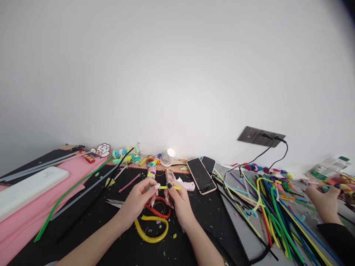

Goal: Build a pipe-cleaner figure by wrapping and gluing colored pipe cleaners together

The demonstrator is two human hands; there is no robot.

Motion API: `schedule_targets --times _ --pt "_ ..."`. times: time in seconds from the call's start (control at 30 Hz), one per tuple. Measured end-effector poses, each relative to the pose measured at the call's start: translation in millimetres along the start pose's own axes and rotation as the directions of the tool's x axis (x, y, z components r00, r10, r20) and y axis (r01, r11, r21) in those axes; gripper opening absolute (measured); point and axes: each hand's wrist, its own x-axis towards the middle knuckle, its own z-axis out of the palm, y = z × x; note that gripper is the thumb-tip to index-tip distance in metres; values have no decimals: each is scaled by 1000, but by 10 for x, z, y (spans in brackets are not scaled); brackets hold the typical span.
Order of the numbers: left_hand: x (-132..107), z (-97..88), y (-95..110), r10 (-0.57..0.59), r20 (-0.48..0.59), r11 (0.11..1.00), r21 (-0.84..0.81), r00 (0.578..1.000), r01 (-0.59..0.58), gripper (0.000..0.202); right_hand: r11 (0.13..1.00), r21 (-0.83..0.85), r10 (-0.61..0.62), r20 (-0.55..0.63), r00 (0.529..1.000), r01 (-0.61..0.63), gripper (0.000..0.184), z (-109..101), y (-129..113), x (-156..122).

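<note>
A short yellow pipe cleaner piece (163,187) is stretched level between my hands above the black mat. Thumb and fingers of my left hand (140,195) pinch one end of it. My right hand (179,201), with dark nail polish, pinches the other end. Beneath the hands are a red loop (159,215) and a yellow loop (152,239), which look like handles. Scissor blades (115,202) stick out left of my left wrist; my forearm hides where they lead. Just behind my right hand lies a pink-and-white tool (188,186), partly covered.
A paper cup (166,159) stands tilted by the wall near two phones (201,173). Left are pink sheets (74,173) and a white case (36,188). Many pipe cleaners (277,218) cover the grey right side, where another person's hand (324,201) handles colourful pieces. Cables hang from a socket (260,136).
</note>
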Motion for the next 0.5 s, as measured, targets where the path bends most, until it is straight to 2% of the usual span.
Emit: schedule_targets --times 0.13,0.23,0.37,0.5 --pt "6 5 7 -18 -54 990 -138 998 10 28 996 -90 0 40 999 4 33 15 -25 -15" --pt "18 13 -13 -84 -95 954 -296 992 52 27 978 -205 -38 37 999 45 32 20 -20 -23" --pt "28 24 -74 -178 -86 876 -467 980 119 23 933 -341 -120 14 993 118 30 27 -15 -32" --pt "25 45 -111 -241 -77 802 -576 967 154 24 861 -467 -192 65 979 200 26 46 -35 -45"
